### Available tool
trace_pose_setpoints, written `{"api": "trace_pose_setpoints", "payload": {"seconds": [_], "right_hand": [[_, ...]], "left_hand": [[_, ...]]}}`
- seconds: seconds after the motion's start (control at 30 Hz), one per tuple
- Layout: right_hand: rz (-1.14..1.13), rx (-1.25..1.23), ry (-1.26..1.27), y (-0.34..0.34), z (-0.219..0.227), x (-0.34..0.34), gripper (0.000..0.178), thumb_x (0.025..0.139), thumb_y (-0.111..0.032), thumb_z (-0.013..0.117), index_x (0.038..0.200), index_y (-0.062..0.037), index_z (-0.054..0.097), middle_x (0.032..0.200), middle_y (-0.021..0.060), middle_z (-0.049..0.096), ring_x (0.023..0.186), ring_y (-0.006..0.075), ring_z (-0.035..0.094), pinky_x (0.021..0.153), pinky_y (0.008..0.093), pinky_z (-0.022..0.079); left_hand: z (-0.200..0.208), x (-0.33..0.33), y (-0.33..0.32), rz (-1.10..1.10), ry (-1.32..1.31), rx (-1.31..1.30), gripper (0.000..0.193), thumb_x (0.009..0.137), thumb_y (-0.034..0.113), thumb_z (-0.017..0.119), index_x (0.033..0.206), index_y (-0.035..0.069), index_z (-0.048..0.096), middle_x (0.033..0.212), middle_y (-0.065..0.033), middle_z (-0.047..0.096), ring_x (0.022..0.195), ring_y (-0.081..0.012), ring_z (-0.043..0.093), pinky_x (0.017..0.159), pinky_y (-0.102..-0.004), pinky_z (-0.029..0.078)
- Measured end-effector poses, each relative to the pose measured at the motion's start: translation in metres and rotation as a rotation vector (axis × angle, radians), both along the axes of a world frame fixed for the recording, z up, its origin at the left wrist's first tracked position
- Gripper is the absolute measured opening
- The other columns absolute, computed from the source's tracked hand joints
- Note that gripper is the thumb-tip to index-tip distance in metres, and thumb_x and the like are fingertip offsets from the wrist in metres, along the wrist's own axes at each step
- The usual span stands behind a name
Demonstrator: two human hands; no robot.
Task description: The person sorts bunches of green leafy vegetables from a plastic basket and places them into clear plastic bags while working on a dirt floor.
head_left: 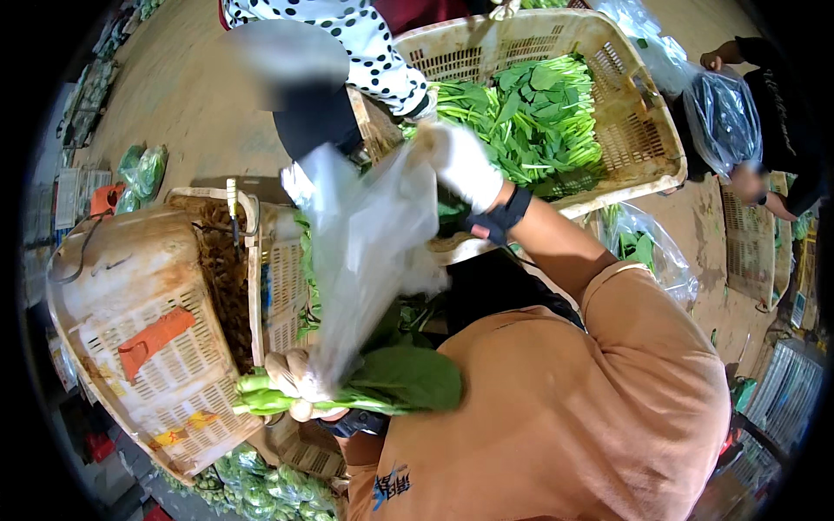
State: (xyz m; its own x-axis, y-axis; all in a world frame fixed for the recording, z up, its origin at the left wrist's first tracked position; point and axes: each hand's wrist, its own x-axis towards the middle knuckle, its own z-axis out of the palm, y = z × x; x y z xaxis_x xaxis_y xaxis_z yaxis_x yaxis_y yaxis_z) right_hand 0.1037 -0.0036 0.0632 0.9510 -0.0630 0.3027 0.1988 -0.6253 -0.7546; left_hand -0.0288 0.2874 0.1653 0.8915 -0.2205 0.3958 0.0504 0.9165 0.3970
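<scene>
Head view: leafy bunch (404, 380) just right of the stained crate's (130, 269) lower end, left hand (295, 375) wrapped round its stems, right hand (467, 167) pinching a filmy bag (369, 247) beyond the crate's upper right; bunch likely light, leaves bruisable, stems the firmer hold.

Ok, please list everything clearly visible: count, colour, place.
leafy bunch: one, green, in left grip
held bag: one, translucent, centre
basket: one, cream, top centre
cut greens: uncounted, green, in basket
crates: several, off-white, left and right
tool: one, pale handle, left crate's rim
bagged vegetables: several, green, left side
co-workers: at least two, white/black clothing, upper area
shirt: one, orange-brown, lower right
right grip: one, white glove, upper centre
left grip: one, pale glove, lower left
</scene>
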Motion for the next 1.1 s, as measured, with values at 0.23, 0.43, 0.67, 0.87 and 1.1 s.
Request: {"api": "trace_pose_setpoints", "payload": {"seconds": [0.23, 0.43, 0.67, 0.87, 1.1], "right_hand": [[0.467, 1.838, 0.204, -0.177, -0.024, -0.030, 0.018, 0.094, -0.020, 0.049, 0.099, -0.0034, 0.054, 0.092, 0.0082, 0.061, 0.078, 0.0152, 0.057, 0.070, 0.0270, 0.048], [-0.298, 0.377, 0.136, -0.241, -0.010, -0.170, 0.034, 0.089, -0.012, 0.048, 0.120, 0.0016, 0.048, 0.098, 0.0076, 0.060, 0.088, 0.0148, 0.055, 0.079, 0.0273, 0.046], [-0.085, -0.096, 0.016, -0.173, 0.085, -0.235, 0.092, 0.067, -0.025, 0.075, 0.144, -0.0121, 0.025, 0.149, 0.0217, 0.019, 0.136, 0.0359, 0.025, 0.108, 0.0430, 0.029], [0.027, -0.559, 0.346, -0.155, 0.038, -0.173, 0.040, 0.079, -0.021, 0.062, 0.118, -0.0119, 0.058, 0.109, 0.0149, 0.063, 0.093, 0.0320, 0.062, 0.079, 0.0408, 0.050], [-0.015, 0.701, 0.114, -0.173, 0.060, -0.107, 0.026, 0.086, -0.007, 0.043, 0.103, -0.0023, 0.062, 0.089, 0.0048, 0.066, 0.071, 0.0085, 0.055, 0.063, 0.0202, 0.043]], "left_hand": [[-0.047, 0.001, 0.048, 0.148, 0.236, 0.608, 0.036, 0.071, 0.003, 0.067, 0.101, 0.007, 0.047, 0.088, -0.0039, 0.051, 0.074, -0.0140, 0.050, 0.062, -0.0272, 0.046], [-0.079, 0.037, 0.028, -0.036, 0.462, 0.504, 0.041, 0.076, -0.002, 0.058, 0.114, 0.005, 0.047, 0.094, -0.0062, 0.055, 0.082, -0.0162, 0.055, 0.070, -0.0272, 0.049], [-0.010, 0.047, -0.101, 0.012, 0.299, 0.802, 0.030, 0.077, 0.000, 0.059, 0.106, 0.002, 0.052, 0.090, -0.0072, 0.058, 0.082, -0.0167, 0.058, 0.075, -0.0292, 0.050], [0.033, 0.037, -0.134, -0.007, 0.101, 0.970, 0.029, 0.072, -0.003, 0.061, 0.100, 0.002, 0.053, 0.082, -0.0043, 0.056, 0.073, -0.0154, 0.056, 0.066, -0.0270, 0.045], [0.041, 0.026, -0.108, 0.479, -0.075, 1.316, 0.035, 0.075, 0.004, 0.066, 0.109, 0.002, 0.056, 0.093, -0.0068, 0.063, 0.086, -0.0158, 0.062, 0.078, -0.0281, 0.051]]}}
